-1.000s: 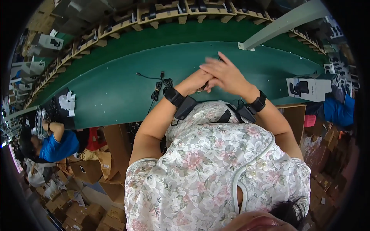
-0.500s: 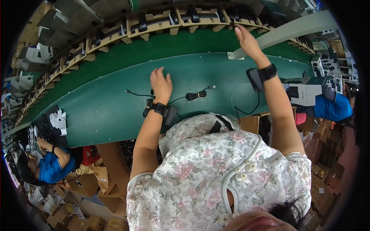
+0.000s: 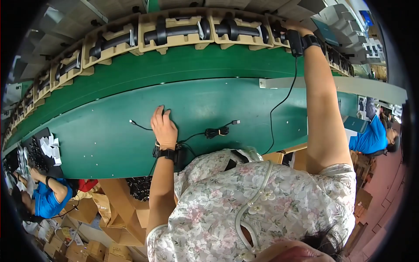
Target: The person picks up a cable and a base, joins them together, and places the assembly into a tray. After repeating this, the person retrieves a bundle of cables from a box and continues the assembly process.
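My left hand (image 3: 165, 129) lies on the green table, fingers stretched and slightly bent, over a black cable whose plug end (image 3: 132, 122) sticks out to its left. Another black cable, bundled with a tie (image 3: 217, 132), rests just to its right, its plug pointing right. A further coil (image 3: 156, 150) shows partly beside the left wrist. My right hand (image 3: 295, 27) reaches far out to a brown moulded tray (image 3: 276, 42) holding a black part. Its fingers are mostly hidden at the tray, behind the black box on my wrist (image 3: 295, 43).
A row of brown trays (image 3: 174, 47) with black cylindrical parts runs along the far green strip. A pale metal bar (image 3: 340, 87) crosses at right. People in blue sit at left (image 3: 52, 198) and right (image 3: 371, 135). White papers (image 3: 50, 148) and cardboard boxes (image 3: 120, 201) stand at left.
My right hand has moved farther out, onto a tray. The view has shifted, with the trays appearing nearer. My left hand stays over the cable on the table.
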The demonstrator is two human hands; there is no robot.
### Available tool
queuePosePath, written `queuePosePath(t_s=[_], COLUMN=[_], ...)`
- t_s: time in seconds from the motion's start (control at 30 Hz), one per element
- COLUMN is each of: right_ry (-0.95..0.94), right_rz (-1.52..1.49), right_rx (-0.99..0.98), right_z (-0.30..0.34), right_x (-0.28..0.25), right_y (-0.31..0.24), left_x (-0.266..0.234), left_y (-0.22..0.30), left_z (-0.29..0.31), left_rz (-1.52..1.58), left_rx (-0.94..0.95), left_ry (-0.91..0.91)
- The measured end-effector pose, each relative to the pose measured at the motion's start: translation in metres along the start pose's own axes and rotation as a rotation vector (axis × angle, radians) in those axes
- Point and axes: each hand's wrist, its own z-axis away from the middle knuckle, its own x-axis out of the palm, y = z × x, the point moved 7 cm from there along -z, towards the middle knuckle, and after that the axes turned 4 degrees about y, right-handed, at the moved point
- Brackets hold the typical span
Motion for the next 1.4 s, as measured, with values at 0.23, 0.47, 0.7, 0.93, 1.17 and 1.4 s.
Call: queuePosePath(t_s=[0.23, 0.47, 0.7, 0.93, 1.17, 1.4], right_ry=[-0.334, 0.271, 0.353, 0.354, 0.401, 0.362], right_rz=[0.659, -0.267, -0.324, -0.295, -0.393, -0.366], right_rx=[-0.054, 0.556, 0.577, 0.419, 0.598, 0.661], right_z=[-0.012, -0.005, 0.008, 0.004, 0.006, 0.008], right_x=[0.045, 0.039, 0.056, 0.038, 0.045, 0.083], right_y=[0.026, 0.026, 0.063, 0.043, 0.028, 0.111], left_x=[-0.011, -0.022, -0.018, -0.025, -0.031, -0.024], left_y=[0.008, 0.002, 0.004, 0.004, -0.003, 0.005], left_z=[0.0, -0.005, -0.005, -0.005, -0.004, -0.01], left_rz=[0.001, -0.021, 0.008, -0.01, -0.037, -0.005], left_rx=[-0.024, -0.048, -0.022, -0.035, -0.037, -0.028], left_ry=[-0.05, -0.064, -0.062, -0.071, -0.074, -0.065])
